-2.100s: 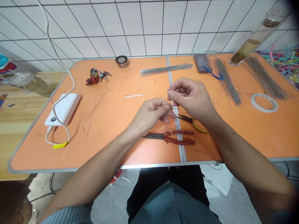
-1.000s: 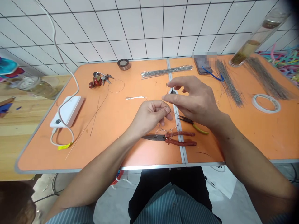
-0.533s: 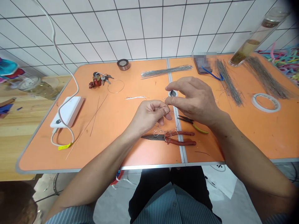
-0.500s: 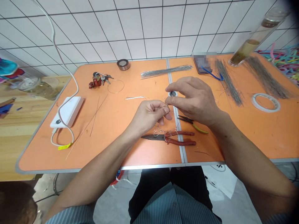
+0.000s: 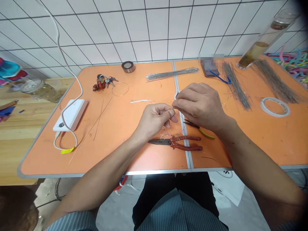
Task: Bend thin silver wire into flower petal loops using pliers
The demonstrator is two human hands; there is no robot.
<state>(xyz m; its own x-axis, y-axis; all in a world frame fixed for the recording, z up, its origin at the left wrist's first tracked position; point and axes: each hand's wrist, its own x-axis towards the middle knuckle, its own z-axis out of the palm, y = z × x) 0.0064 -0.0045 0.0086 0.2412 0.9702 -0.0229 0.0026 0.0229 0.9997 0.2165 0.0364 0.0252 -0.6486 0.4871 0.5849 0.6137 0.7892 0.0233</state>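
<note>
My left hand [image 5: 155, 119] and my right hand [image 5: 201, 104] meet over the middle of the orange table [image 5: 115, 141]. Both pinch a thin silver wire piece [image 5: 171, 131] whose small loops hang below the fingers. The left thumb and forefinger are closed on it; the right fingertips are curled and pinched against the same spot. Just beneath lie red-handled pliers [image 5: 179, 143] and, to their right, small yellow-handled cutters [image 5: 201, 127].
A bundle of straight wires [image 5: 172, 73] lies at the back, darker wire bundles [image 5: 234, 85] and a white tape roll [image 5: 275, 106] to the right. Dark tape roll [image 5: 128, 66], keys [image 5: 103, 81], wire ring [image 5: 120, 89], white power bank [image 5: 71, 114] with cable sit left. A phone [image 5: 209, 69] lies at the back.
My right hand went from fingers spread above the wire to a closed pinch right against my left fingertips. The left hand has stayed almost still.
</note>
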